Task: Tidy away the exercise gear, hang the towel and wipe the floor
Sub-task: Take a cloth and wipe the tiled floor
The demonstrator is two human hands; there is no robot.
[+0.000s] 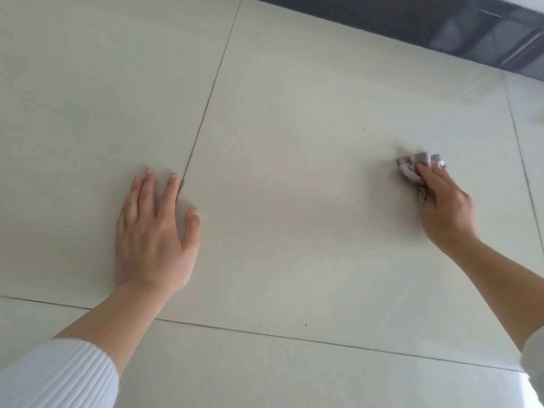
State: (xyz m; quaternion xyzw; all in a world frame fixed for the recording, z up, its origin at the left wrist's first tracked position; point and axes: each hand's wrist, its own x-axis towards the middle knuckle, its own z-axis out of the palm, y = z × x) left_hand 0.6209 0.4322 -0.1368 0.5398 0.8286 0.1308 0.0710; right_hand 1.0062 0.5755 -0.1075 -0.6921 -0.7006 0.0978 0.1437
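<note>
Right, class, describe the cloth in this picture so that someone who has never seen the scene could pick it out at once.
Start at the pale tiled floor filling the view, then find the right hand. It grips the cloth, a small crumpled grey and white wad pressed on the tiles; the left hand lies flat, holding nothing.

Can't see most of the grey cloth (412,166), tucked under the fingers (427,175) of the right hand (446,209) and smeared. Can't identify the dark thing (426,22) far right, chopped by the top edge.
</note>
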